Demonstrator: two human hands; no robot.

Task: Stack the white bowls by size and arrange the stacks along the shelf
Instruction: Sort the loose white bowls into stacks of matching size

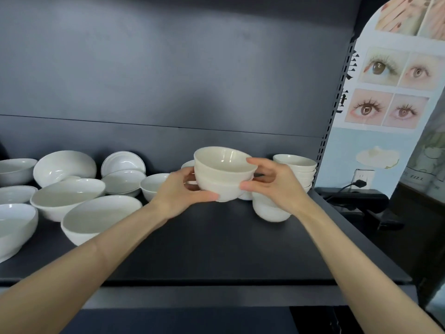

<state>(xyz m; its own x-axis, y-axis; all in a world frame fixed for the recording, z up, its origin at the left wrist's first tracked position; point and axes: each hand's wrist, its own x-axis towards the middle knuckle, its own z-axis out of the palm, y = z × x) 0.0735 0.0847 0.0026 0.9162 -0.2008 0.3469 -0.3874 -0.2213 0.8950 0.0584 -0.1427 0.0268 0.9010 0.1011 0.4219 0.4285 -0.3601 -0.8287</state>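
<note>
Shelf [216, 249], mid-right: 2 hands cradle a nested stack of small bowls [224, 174].
Large bowls [67, 196] sit loose at left, shallow dishes [122, 182] behind them, another small stack [298, 169] far right. Left hand [183, 191] and right hand [272, 184] wrap their fingers round opposite sides of the held stack, likely to steady the nest for placing. Stack: at least 2 glossy off-white bowls, rims level. Cannot tell whether its base touches the shelf.
</note>
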